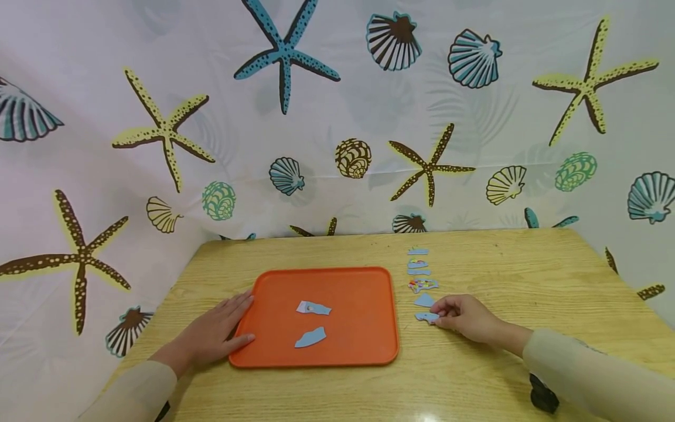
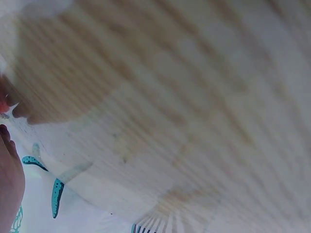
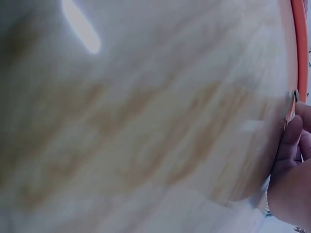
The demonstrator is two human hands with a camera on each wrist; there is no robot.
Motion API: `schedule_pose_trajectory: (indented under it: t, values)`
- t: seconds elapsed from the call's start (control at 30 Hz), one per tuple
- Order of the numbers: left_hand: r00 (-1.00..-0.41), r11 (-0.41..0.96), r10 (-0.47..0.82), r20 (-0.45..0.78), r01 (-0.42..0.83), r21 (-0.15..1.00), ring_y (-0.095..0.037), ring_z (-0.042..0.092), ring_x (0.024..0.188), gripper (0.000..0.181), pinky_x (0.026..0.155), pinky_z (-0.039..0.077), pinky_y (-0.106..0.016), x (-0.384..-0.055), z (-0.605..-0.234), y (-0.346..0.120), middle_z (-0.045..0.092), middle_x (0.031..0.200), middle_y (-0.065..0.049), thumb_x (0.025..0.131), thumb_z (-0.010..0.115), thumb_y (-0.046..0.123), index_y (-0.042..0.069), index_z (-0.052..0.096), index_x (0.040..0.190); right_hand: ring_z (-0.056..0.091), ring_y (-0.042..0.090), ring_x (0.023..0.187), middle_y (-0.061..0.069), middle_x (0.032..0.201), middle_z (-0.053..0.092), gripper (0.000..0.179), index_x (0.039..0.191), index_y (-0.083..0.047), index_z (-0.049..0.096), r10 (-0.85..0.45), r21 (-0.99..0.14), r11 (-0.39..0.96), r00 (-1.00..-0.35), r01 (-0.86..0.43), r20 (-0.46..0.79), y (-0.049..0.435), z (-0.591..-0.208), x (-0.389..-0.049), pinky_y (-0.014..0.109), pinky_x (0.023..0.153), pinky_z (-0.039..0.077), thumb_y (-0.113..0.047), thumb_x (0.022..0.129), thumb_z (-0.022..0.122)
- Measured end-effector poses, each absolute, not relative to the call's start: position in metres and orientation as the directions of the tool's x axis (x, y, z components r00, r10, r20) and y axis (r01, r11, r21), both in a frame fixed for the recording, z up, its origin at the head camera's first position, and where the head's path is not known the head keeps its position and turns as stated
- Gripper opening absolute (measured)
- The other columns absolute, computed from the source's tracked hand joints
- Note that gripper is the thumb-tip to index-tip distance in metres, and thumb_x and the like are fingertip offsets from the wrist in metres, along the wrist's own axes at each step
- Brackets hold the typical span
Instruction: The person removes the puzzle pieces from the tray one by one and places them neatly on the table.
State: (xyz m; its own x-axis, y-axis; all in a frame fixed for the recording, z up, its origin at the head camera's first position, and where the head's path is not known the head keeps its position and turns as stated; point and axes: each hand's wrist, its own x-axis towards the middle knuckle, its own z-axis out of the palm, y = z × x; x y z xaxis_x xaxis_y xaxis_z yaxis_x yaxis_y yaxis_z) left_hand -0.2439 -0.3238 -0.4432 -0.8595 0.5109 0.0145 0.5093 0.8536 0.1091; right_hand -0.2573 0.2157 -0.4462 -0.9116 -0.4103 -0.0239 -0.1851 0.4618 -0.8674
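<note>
Pale sleeves point(image 1: 590, 363) flank the orange tray point(image 1: 364, 316), its left edge touched by the left hand point(image 1: 216, 328), fingers straight, while just past its right edge the right hand point(image 1: 470, 318) pinches a blue piece point(image 1: 423, 316) in its grip, broad desk point(image 1: 527, 269) extending farther right.

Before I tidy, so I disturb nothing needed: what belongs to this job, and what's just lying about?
Likely in use:
orange tray
pieces on it
pieces beside it
piece the right hand pinches

Likely just surroundings:
patterned cloth
wooden table
</note>
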Motion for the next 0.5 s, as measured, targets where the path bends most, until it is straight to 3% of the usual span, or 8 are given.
schedule_pose_trajectory:
  t: [0.5]
  values:
    - [-0.862,0.856,0.507,0.011,0.505,0.109,-0.029,0.022,0.144,0.086,0.114,0.021,-0.051,-0.2446,-0.4433,-0.3245,0.022,0.159,-0.011,0.095,0.043,0.063,0.003,0.025,0.153,0.050,0.016,0.072,0.004,0.085,0.060,0.015,0.103,0.001,0.069,-0.362,-0.854,0.488,-0.932,-0.182,-0.009,0.2141,-0.4462,-0.2582,0.022,0.057,0.043,-0.004,0.089,0.069]
